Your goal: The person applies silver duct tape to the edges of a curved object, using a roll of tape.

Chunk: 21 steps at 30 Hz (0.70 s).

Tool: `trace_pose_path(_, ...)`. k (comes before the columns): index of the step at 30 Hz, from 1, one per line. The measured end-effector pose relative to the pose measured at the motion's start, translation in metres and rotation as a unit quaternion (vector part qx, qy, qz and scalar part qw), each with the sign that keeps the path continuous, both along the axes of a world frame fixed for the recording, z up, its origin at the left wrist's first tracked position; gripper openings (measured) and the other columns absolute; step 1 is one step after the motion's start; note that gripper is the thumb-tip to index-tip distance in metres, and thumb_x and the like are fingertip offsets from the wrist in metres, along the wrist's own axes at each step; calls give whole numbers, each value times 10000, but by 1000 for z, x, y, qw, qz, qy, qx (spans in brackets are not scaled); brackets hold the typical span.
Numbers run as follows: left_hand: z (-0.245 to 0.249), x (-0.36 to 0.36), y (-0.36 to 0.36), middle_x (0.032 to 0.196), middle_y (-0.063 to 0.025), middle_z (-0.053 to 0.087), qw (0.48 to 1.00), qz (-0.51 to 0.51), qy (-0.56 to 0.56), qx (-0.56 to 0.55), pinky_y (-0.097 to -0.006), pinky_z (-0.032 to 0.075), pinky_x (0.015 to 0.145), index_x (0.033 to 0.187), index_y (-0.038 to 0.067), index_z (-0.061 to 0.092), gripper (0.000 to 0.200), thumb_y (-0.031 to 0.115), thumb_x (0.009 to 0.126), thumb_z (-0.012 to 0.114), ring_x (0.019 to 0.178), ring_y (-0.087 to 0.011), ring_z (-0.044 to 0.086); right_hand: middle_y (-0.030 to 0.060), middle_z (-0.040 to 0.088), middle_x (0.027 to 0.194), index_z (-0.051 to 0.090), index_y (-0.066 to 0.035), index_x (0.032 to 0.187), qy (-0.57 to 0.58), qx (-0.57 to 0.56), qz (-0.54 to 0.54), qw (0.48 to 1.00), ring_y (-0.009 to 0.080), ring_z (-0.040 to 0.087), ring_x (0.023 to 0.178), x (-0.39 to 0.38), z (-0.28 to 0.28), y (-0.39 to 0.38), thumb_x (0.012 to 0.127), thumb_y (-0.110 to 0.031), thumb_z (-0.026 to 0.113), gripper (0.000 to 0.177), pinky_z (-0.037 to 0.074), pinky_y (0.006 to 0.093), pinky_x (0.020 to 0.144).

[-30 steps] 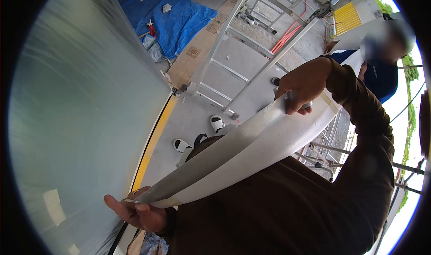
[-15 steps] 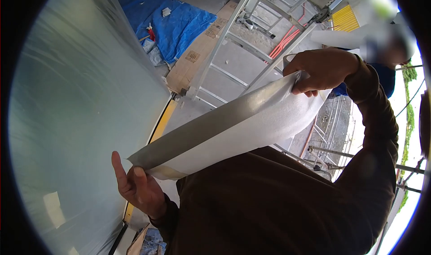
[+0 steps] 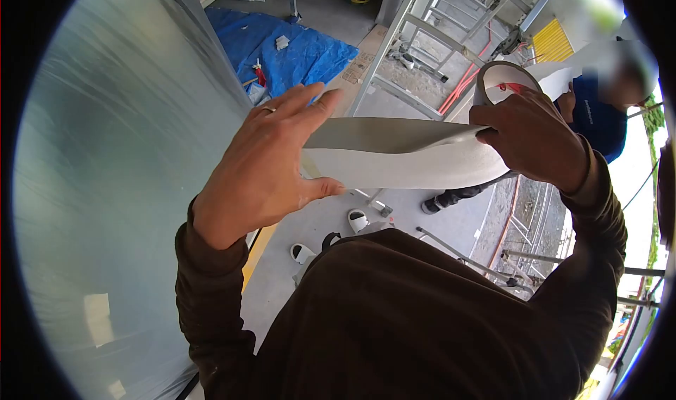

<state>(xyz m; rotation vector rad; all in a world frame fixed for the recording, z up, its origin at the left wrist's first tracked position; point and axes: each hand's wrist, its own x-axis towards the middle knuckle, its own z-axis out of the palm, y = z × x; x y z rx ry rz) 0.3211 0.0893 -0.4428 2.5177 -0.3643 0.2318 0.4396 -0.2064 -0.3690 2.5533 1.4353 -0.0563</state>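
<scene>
My right hand (image 3: 531,132) is closed round a roll of wide tape (image 3: 508,82), whose round core opening faces up. From that hand a wide strip (image 3: 401,153), grey along its upper part and white below, stretches left across my front. My left hand (image 3: 264,160) is at the strip's left end with fingers and thumb spread apart. A ring shows on one finger. The strip's left end lies partly behind this hand, and whether it touches the palm cannot be seen.
Translucent plastic sheeting (image 3: 134,189) hangs on the left. A blue tarp (image 3: 282,51) lies on the floor at the upper left. Metal ladders (image 3: 415,97) stand beyond the strip. A person in a dark blue shirt (image 3: 598,118) is at the right. Scaffold poles (image 3: 535,255) show lower right.
My left hand has moved up and right, and its fingers are spread wider. The strip has turned nearly level. The roll at my right hand shows more, and the view has shifted slightly.
</scene>
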Motion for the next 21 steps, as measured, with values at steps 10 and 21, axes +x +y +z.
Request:
trace_pose_path(10,-43,116,-48,1211,-248,648,966,-164,199,-33,-387,476,985,1251,-46,594,598,86,714,822,1111,-365,638,154,707,741,692,-56,861,-16,47,-78,996,280,711,726,-24,2,-56,831,-48,676,35,497,433,826)
trace_pose_path(21,-119,102,-70,1193,-126,672,906,-231,323,-145,-383,447,1014,1286,61,602,632,233,740,870,1133,-235,624,128,706,695,700,-46,820,29,69,-191,979,239,697,652,-45,-18,-112,807,54,674,104,438,418,840)
